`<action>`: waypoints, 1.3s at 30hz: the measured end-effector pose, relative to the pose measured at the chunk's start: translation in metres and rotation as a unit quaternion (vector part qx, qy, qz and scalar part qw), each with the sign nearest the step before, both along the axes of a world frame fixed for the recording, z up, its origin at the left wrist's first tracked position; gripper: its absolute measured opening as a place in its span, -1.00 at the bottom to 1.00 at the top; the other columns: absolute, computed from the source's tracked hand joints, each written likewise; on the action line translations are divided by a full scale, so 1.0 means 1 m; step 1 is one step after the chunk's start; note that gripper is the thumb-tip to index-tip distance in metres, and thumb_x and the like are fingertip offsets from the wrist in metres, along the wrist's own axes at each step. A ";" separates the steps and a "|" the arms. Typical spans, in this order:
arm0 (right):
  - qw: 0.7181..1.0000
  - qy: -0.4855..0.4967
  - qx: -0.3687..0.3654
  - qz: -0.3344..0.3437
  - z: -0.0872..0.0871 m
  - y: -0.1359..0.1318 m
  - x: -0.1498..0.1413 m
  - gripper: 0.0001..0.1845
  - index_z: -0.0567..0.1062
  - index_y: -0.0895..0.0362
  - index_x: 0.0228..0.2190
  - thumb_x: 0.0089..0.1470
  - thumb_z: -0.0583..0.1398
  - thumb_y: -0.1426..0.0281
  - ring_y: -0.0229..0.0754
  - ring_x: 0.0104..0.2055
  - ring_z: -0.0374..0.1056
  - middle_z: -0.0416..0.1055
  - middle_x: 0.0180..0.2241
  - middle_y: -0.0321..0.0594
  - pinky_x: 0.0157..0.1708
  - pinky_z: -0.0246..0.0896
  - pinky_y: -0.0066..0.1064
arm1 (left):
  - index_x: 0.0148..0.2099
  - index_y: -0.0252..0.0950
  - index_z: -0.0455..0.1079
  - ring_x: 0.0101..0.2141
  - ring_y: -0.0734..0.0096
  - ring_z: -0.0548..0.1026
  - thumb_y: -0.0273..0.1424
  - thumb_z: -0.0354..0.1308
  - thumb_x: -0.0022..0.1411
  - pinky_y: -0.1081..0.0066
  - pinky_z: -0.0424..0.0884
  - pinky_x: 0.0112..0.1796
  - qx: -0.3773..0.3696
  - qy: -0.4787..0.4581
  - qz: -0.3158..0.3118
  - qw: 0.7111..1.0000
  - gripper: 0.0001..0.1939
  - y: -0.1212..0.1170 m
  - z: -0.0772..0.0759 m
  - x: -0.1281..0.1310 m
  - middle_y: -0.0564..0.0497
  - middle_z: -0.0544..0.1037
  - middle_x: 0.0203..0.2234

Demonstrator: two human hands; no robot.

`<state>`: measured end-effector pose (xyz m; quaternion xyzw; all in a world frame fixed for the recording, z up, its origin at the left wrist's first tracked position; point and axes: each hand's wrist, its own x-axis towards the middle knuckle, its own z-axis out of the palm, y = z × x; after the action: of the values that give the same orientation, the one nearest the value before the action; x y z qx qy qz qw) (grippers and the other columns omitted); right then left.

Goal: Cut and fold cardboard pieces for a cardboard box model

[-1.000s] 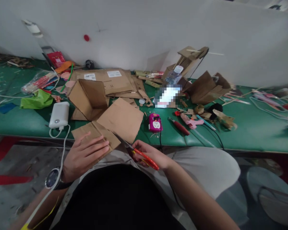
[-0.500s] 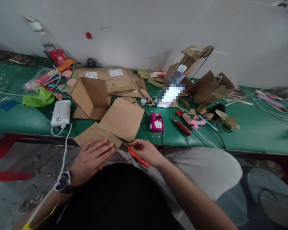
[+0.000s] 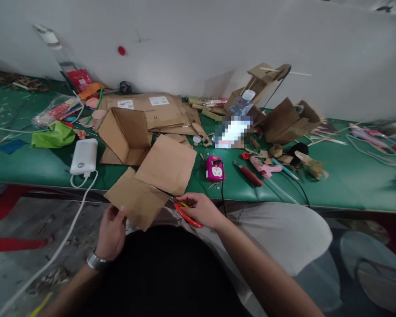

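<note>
My left hand (image 3: 112, 231) pinches the near-left edge of a brown cardboard piece (image 3: 138, 198), thumb on top. The piece tilts over my lap at the table's front edge. In my right hand (image 3: 201, 210) are scissors (image 3: 187, 215) with red and yellow handles, their tips close to the right edge of that piece. The blades are partly hidden. A squarish cardboard sheet (image 3: 168, 165) lies just beyond, its near edge meeting the held piece. Behind it, a folded cardboard box form (image 3: 125, 134) stands open on the green table.
A white power bank (image 3: 84, 156) with a cable sits at the left. To the right are a magenta socket block (image 3: 215, 169), a red-handled tool (image 3: 249, 174), a pink glue gun (image 3: 265, 167) and cardboard scraps (image 3: 312, 165). Flat cardboard (image 3: 165, 110) lies at the back.
My left hand has gone from lying flat on the cardboard to gripping its near-left edge. The piece now shows a broad flat face. The scissors' handles are spread wider.
</note>
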<state>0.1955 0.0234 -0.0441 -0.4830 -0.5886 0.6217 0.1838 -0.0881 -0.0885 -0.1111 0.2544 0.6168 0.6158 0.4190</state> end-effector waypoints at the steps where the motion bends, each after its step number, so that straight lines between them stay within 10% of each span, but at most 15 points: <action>1: 1.000 0.002 -0.002 -0.001 -0.001 -0.001 -0.001 -0.66 0.71 0.12 -0.12 0.05 0.44 0.28 -0.07 -0.14 0.61 0.71 -0.11 -0.11 -0.05 0.49 -0.20 | 0.00 -0.17 0.43 -0.05 0.21 0.62 -0.02 0.32 0.33 0.22 0.57 -0.06 -0.028 -0.047 -0.032 0.998 -0.61 0.001 0.000 0.005 -0.10 0.62 -0.06; 12: 1.000 0.006 -0.013 0.001 0.000 0.005 -0.003 -0.59 0.73 0.17 -0.10 0.00 0.45 0.26 -0.14 -0.26 0.56 0.71 -0.20 -0.12 -0.28 0.42 -0.35 | -0.08 -0.28 0.60 0.04 0.07 0.63 -0.06 0.63 -0.13 0.24 0.56 0.04 -0.087 -0.127 -0.043 0.987 -0.38 0.011 0.021 0.015 -0.11 0.73 -0.06; 29: 0.995 0.084 -0.037 0.032 0.010 0.018 -0.001 -0.62 0.63 0.13 -0.19 -0.04 0.52 0.28 -0.20 -0.29 0.52 0.63 -0.30 -0.22 -0.22 0.45 -0.30 | 0.09 -0.21 0.59 -0.02 0.19 0.64 -0.20 0.64 -0.12 0.35 0.57 -0.03 -0.050 -0.170 -0.015 0.984 -0.31 0.010 0.039 0.014 -0.07 0.71 -0.04; 39: 0.978 0.185 -0.089 -0.042 0.020 0.023 0.000 -0.51 0.52 0.10 -0.19 -0.07 0.55 0.19 -0.36 -0.49 0.34 0.52 -0.38 -0.37 -0.46 0.26 -0.47 | -0.08 -0.28 0.63 -0.02 0.06 0.64 -0.13 0.63 -0.10 0.18 0.58 0.05 -0.044 -0.122 -0.056 0.990 -0.43 0.013 0.021 0.023 -0.14 0.73 -0.10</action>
<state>0.1954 0.0461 -0.0237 -0.3981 -0.4661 0.7419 0.2715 -0.0647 -0.0758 -0.0900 0.1930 0.5723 0.5904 0.5354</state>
